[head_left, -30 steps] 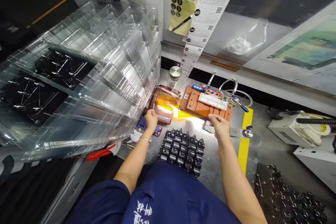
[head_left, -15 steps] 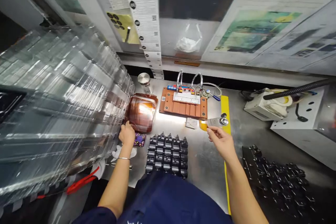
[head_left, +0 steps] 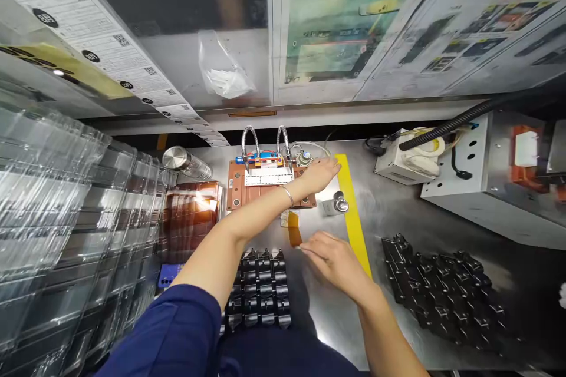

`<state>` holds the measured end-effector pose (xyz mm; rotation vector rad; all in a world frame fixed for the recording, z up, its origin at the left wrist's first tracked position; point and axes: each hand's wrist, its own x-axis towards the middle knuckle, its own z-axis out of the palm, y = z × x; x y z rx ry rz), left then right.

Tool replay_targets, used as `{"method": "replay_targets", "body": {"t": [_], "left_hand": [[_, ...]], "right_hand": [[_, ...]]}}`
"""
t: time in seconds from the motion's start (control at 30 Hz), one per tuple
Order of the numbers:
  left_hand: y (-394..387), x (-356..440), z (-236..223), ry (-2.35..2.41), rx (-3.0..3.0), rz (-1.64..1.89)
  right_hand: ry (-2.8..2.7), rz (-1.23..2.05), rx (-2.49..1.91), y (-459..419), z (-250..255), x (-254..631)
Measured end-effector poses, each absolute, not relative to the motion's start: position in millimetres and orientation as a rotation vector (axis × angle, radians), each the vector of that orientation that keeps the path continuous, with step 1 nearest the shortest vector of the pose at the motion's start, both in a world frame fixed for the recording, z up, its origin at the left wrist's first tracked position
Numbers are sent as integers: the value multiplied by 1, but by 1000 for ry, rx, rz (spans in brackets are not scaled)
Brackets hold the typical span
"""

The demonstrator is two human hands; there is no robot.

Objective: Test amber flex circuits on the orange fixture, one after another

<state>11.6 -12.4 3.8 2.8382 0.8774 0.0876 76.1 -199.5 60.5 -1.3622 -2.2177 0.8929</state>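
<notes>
The left hand is across the bench now, a big change from half a second back when it sat down by the amber film stack at the left; the arm stretches over the orange fixture board and the hand hovers, fingers held out flat and together, just past the board's right edge, near the small round metal knob and the yellow stripe on the steel table, and it has nothing in it as far as I can see. The right hand has pulled back toward the body, and it pinches one end of the short amber strip at its fingertips, the rest of the hand loosely curled; the strip stands up from the fingers, close in front of the board (a moment ago it was out near the knob). So the strip has come away from the right side and sits in front of the fixture, which reads to me as a piece being lined up for placing while the other hand reaches past the fixture. The black parts tray lies just below both arms, a second black tray well off to the right, clear plastic trays stacked at the left
</notes>
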Motion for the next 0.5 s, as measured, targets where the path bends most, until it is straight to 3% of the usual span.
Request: {"method": "replay_targets", "body": {"t": [0.13, 0.23, 0.33, 0.5], "left_hand": [[-11, 7, -3, 772, 2701, 59], [-22, -41, 4, 697, 2201, 104], [-36, -111, 9, 613, 1470, 70], [-64, -205, -6, 1056, 764, 301]], "right_hand": [[-2207, 1047, -1198, -185, 68, 81], [-2014, 1123, -1198, -170, 65, 79], [-1567, 1050, -1444, -151, 46, 74], [-793, 985, -1652, -120, -8, 46]]}}
